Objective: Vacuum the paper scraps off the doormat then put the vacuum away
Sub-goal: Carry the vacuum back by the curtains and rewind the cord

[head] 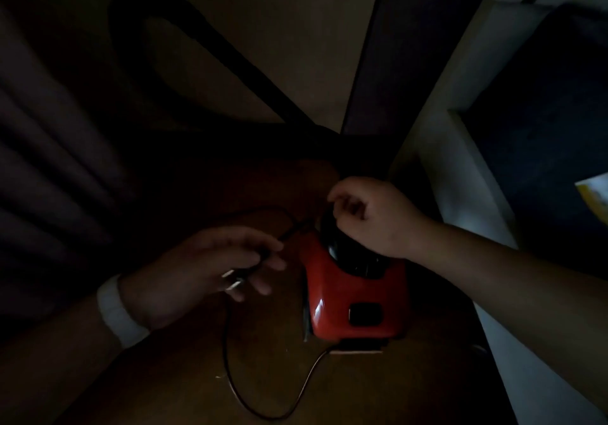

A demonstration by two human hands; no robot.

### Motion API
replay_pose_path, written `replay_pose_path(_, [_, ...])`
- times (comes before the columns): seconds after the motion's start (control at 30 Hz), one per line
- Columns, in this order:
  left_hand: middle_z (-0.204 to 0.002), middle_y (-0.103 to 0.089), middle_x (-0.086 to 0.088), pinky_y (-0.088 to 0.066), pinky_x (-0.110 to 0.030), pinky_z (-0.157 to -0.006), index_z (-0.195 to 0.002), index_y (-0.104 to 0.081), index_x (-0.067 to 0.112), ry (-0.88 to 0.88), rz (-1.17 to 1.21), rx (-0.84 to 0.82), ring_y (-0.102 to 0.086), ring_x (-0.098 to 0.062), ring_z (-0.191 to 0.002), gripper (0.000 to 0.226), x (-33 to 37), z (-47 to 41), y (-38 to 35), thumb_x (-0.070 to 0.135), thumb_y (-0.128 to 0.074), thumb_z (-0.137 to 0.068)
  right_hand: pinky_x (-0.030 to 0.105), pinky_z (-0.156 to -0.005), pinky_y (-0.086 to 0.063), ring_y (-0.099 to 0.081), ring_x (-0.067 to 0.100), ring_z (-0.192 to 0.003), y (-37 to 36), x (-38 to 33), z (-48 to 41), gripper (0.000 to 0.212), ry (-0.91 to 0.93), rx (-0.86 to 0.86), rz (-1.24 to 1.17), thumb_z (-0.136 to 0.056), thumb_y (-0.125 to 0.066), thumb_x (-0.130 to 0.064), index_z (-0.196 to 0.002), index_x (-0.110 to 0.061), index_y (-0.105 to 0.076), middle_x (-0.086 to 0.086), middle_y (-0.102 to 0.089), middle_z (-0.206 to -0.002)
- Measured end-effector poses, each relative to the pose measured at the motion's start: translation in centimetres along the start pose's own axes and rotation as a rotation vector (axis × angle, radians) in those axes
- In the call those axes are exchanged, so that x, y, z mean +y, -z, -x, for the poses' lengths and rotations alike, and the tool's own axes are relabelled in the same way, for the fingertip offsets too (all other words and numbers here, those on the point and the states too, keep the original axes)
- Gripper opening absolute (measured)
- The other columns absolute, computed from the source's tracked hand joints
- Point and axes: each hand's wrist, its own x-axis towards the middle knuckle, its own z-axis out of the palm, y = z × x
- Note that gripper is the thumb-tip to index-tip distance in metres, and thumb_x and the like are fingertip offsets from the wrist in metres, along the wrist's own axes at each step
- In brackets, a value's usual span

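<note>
Glossy red plastic on the vacuum body (348, 296), catching a bright glint near its left edge. Its black dome (345, 253) looks smooth and shiny too. The cord (227, 352) reads thin, dark, rubbery. Matt black hose (210, 43). The wristband (118, 313) is plain white, matt.

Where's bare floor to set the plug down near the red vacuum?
Free: floor below the left hand, inside the cord loop, left of the vacuum. Crowded: right hand on the vacuum's top, hose behind, pale wall close on its right.
</note>
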Motion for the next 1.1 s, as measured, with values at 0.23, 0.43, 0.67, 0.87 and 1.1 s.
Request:
replay_pose_path(0.23, [-0.111, -0.064, -0.017, -0.053, -0.023, -0.071, -0.106, -0.053, 0.012, -0.180, -0.154, -0.322, -0.065, -0.020, -0.086, 0.024, -0.7, -1.9, -3.7, -0.006, -0.055, -0.090, 0.022, -0.078, -0.052, -0.061, 0.001, -0.089, -1.0, -1.1, 4.6, 0.027, -0.097, -0.130, 0.037, -0.082, -0.074, -0.022, -0.103, -0.031, -0.060, -0.016, -0.061, -0.100])
replay_pose_path(0.43, [-0.104, -0.067, -0.006, -0.053, -0.039, -0.081, -0.099, -0.053, 0.023, -0.092, -0.181, -0.462, -0.065, -0.027, -0.094, 0.022, -3.4, -2.0, -7.4, 0.009, -0.061, -0.085, 0.040, -0.076, -0.051, -0.066, 0.021, -0.077, 3.2, -2.8, 8.7, 0.017, -0.652, 0.210, -0.802, -0.093, -0.049, -0.001, -0.097, -0.008, -0.065, 0.010, -0.069, -0.084])
replay_pose_path(0.67, [-0.115, -0.069, 0.006, -0.052, -0.019, -0.077, -0.094, -0.049, 0.048, -0.101, -0.441, -0.505, -0.066, 0.000, -0.098, 0.039, -10.4, -0.4, -10.8, 0.013, -0.066, -0.088, 0.035, -0.078, -0.057, -0.069, 0.021, -0.093, -1.2, -1.8, 12.9, 0.018, -0.681, 0.172, -0.824, -0.097, -0.059, -0.027, -0.107, -0.017, -0.071, 0.007, -0.073, -0.101])
replay_pose_path(0.87, [-0.087, -0.063, -0.003, -0.044, -0.009, -0.069, -0.097, -0.060, 0.007, -0.208, -0.477, -0.009, -0.060, 0.003, -0.074, 0.018, -10.2, -1.2, -9.4, -0.003, -0.066, -0.084, 0.032, -0.065, -0.048, -0.058, 0.015, -0.069, -4.5, 1.6, 15.7, 0.009, -0.410, -0.222, -0.458, -0.096, -0.060, -0.025, -0.096, -0.025, -0.069, 0.007, -0.063, -0.075])
replay_pose_path(1.1, [-0.142, -0.046, -0.009, -0.043, -0.034, -0.101, -0.139, -0.050, 0.019, -0.385, -1.344, 0.187, -0.046, -0.024, -0.127, 0.067, -7.3, -4.6, -5.9, 0.020, -0.078, -0.078, 0.019, -0.065, -0.046, -0.057, 0.004, -0.070, -3.9, 5.4, 20.9, 0.011, -0.556, -0.638, -0.268, -0.091, -0.065, -0.017, -0.098, -0.025, -0.069, -0.008, -0.062, -0.077])
